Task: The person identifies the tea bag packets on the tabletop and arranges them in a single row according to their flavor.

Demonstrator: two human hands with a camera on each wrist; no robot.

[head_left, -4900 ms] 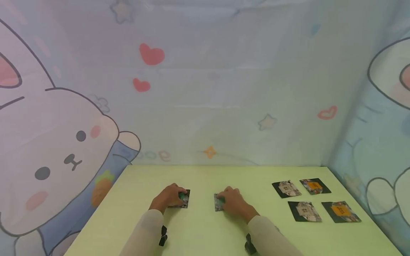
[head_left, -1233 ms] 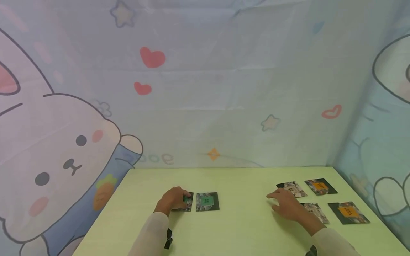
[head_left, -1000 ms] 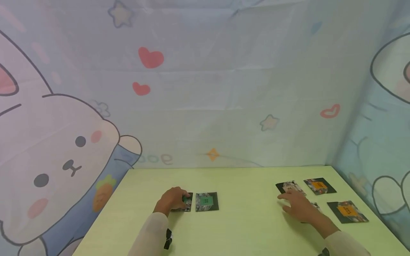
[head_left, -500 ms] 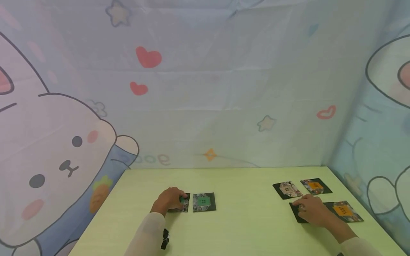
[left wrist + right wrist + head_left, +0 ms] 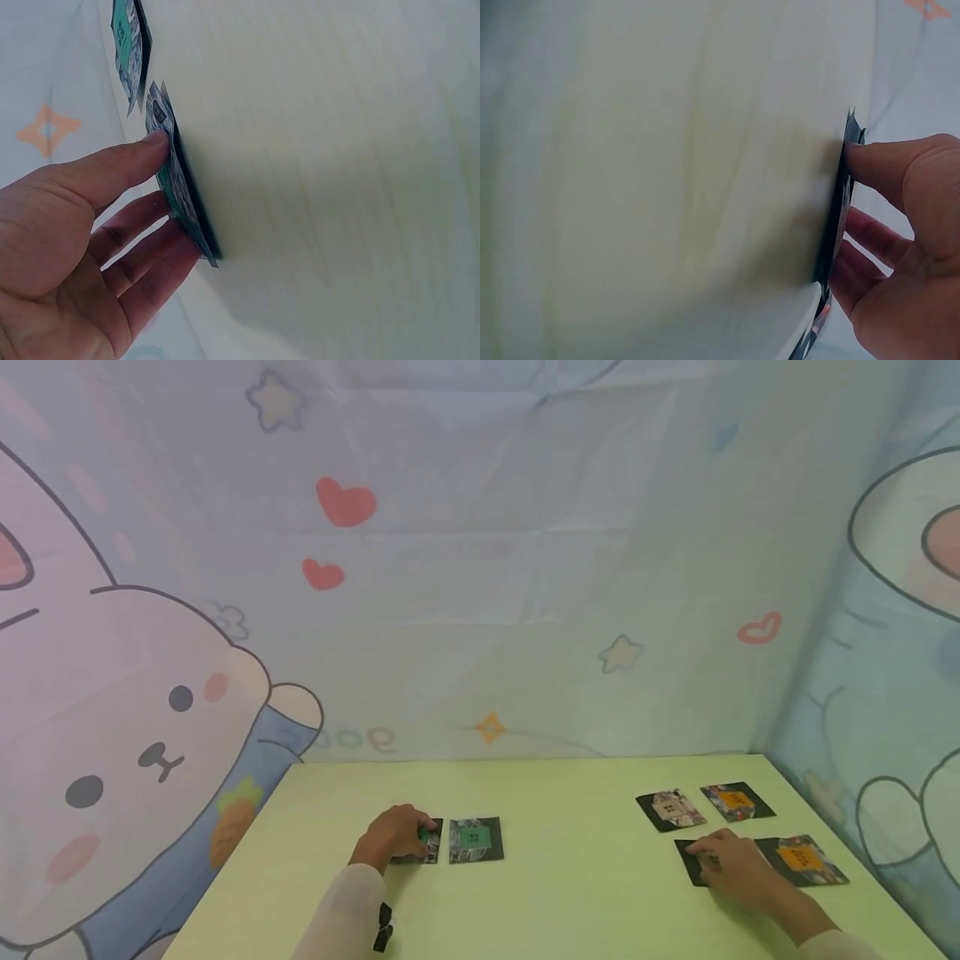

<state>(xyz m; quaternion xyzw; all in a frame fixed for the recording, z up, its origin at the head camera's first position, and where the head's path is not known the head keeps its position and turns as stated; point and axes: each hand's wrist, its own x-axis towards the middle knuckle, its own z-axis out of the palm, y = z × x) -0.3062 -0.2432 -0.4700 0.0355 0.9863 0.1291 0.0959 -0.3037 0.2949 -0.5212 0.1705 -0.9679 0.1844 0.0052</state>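
At the left of the table, my left hand (image 5: 393,837) holds a small flat square sachet with a green label (image 5: 180,184), thumb at one edge and fingers across its face. Beside it lies a second green-labelled sachet (image 5: 476,840), untouched. Over on the right, my right hand (image 5: 731,864) grips a dark sachet (image 5: 838,210) by its edges, thumb on one side and fingertips on the other. The hand covers most of that sachet in the head view. An orange-labelled sachet (image 5: 806,861) lies just right of the hand, partly behind it.
Behind the right hand lie a beige-labelled sachet (image 5: 671,810) and another orange-labelled sachet (image 5: 737,801). The pale yellow table (image 5: 570,902) ends at a cartoon-printed cloth backdrop (image 5: 480,610), which also rises at both sides.
My right hand has left the second green sachet beside the left one, moved right across the table and settled on the front beige-labelled sachet. The left hand stays on its sachet.
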